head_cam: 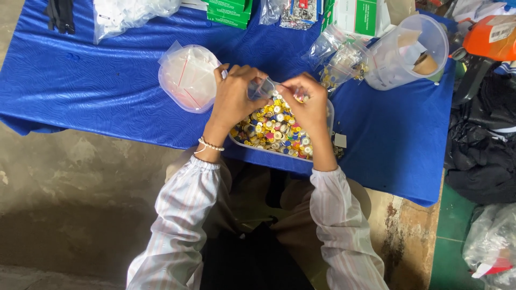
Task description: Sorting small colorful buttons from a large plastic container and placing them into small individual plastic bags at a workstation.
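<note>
Blue surface (107,91); both hands (236,96) (309,104) pinch a small clear bag (262,87) between them, directly above the button tray (330,115).

single head view, looking steeply down, close over blue table (80,86) and lap.

Striped pale sleeves (180,215), beaded bracelet (209,145)

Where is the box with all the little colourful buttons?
The tray of buttons sits on the blue cloth, right under both hands, left hand and right hand.
</note>
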